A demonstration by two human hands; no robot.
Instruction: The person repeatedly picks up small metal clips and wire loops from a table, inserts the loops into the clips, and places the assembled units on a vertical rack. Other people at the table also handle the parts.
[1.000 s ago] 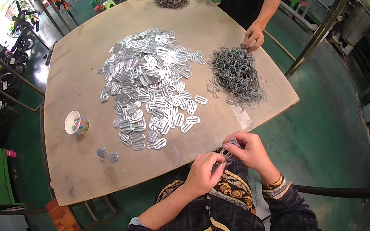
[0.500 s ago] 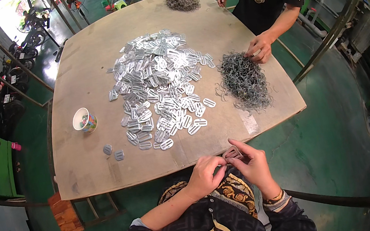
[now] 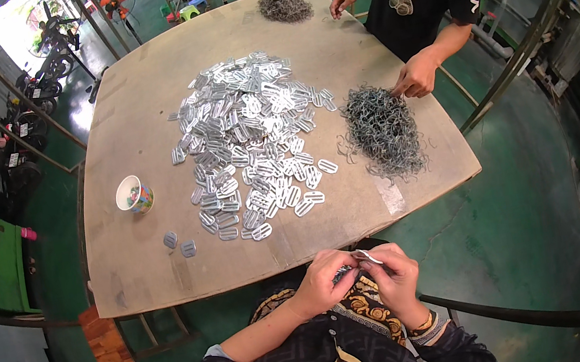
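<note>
Both hands meet at lap level, just below near edge of table (image 3: 167, 276). Left hand (image 3: 321, 282) curled shut, fingertips pinching a small flat metal buckle plate (image 3: 362, 257); right hand (image 3: 394, 277) pinched on same piece from the other side. Fingers hide most of it, so can't tell if a wire part is already in.

Step, by my read: fitting/assembling one piece, mid-way. Next move prob. needs a steady two-finger hold w/ one hand while the other works the part home – fine alignment, little force.

Pose: forearms come in from lower edge, elbows bent, wrists angled inward, knuckles up, hands touching each other.

On table: big spread of silver buckle plates (image 3: 248, 142) at centre, tangled wire clip heap (image 3: 382, 130) to the right, second wire heap (image 3: 283, 2) at far edge, small paper cup (image 3: 132, 194) at left, two loose plates (image 3: 179, 245) near front edge. A co-worker's hand (image 3: 415, 77) touches the near wire heap.
</note>
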